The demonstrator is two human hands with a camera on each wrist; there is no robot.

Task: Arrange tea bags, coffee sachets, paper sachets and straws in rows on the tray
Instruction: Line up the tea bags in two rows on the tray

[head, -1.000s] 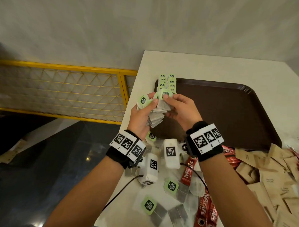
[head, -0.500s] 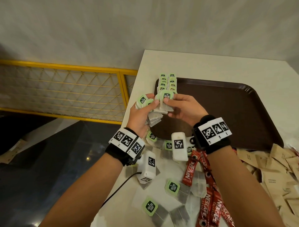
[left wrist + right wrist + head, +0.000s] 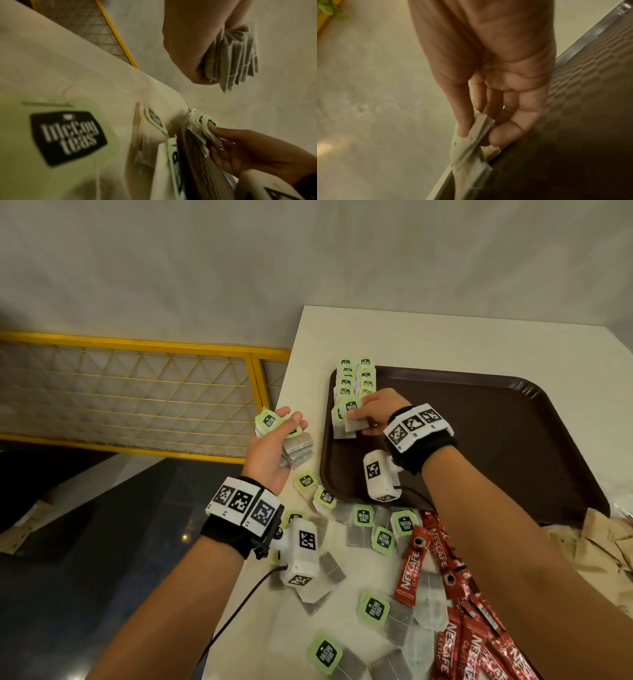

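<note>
Dozens of loose tea bags [image 3: 371, 609] with green tags, red coffee sachets [image 3: 455, 642] and brown paper sachets [image 3: 603, 546] litter the near worktop [image 3: 411, 337]. The left hand [image 3: 270, 448] grips a stack of tea bags [image 3: 297, 451], fingers curled round it; only the left wrist view shows the fanned grey edges. The right hand [image 3: 375, 410] pinches one tea bag [image 3: 352, 419] at the brown tray [image 3: 479, 440] corner, below two tea bag rows [image 3: 356, 376]. Beyond: yellow railing [image 3: 137, 395], pale wall.
</note>
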